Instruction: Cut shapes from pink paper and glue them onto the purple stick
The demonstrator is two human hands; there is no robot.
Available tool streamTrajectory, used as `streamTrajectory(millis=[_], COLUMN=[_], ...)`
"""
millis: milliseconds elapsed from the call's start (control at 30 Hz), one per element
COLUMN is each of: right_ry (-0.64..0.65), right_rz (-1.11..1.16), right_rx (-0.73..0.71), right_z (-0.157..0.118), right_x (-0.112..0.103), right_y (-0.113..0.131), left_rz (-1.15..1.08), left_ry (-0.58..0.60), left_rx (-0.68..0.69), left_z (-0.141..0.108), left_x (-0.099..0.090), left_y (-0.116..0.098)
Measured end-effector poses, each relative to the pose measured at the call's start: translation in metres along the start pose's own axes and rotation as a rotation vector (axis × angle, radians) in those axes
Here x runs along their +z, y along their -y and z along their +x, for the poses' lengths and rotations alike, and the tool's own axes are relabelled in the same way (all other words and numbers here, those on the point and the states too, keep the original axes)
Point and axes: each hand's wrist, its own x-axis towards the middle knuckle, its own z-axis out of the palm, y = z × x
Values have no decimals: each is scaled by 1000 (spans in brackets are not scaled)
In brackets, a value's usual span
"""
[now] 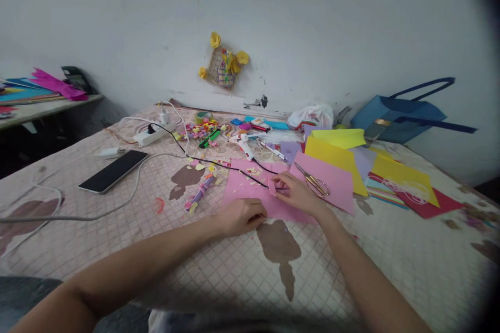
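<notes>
My right hand [294, 192] pinches a small pink paper strip [271, 187] over a pink sheet of paper [234, 184]. My left hand [242, 217] rests near the sheet's front edge with its fingers curled in; what they hold, if anything, is hidden. Gold-handled scissors [315, 183] lie on another pink sheet [340, 187], just beyond my right hand. A black cord [219, 163] crosses the first sheet and leads to a white glue gun [246, 146]. Left of the sheet lies a bundle of rolled purple and orange paper [200, 193].
A phone [113, 171] and a white power strip [154, 135] with cables lie at the left. Paper scraps [195, 130], a green cutter [210, 138] and a tape roll [203, 117] sit behind. Coloured sheets [336, 158] and a blue bag [398, 117] stand at the right.
</notes>
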Motion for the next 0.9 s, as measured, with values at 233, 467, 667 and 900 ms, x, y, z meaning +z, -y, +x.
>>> streamTrajectory(millis=[233,467,667,900], right_ry=[-2,-162,-339,-322], right_rz=[6,-8,52,137], right_rx=[-42,-26,-7,-35], right_z=[-1,3,1,1], right_x=[12,11,11,21], right_y=[-14,-13,1,14], left_rz=[1,-40,-268,-658], left_ry=[3,-21,-149,-350], left_rx=[-4,-6,-172,-353], left_z=[-1,-2,0,4], left_x=[0,0,5,8], left_y=[-1,0,2,10])
